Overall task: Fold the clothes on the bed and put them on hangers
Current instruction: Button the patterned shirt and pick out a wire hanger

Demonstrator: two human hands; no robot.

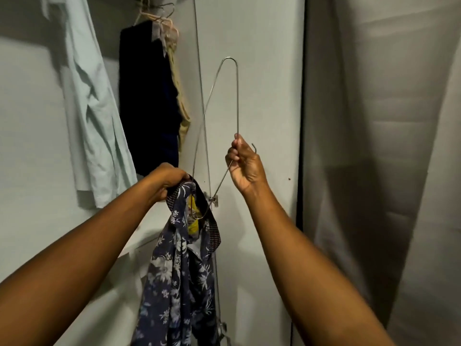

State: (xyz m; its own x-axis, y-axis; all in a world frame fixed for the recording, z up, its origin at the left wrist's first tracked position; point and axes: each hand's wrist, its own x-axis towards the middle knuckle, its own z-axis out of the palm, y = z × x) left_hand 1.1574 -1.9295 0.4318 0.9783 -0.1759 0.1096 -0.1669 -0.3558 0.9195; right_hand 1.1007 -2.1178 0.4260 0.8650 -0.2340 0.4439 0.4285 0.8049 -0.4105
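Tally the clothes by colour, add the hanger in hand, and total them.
Pale green shirt: 1
Dark hanging garment: 1
Beige garment: 1
Blue floral shirt, gripped by left hand: 1
Wire hanger, held by right hand: 1
Total: 5

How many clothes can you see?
4: a mint shirt hanging top left, a dark garment beside it, a beige one behind that, a floral shirt in the left hand. More may be hidden.
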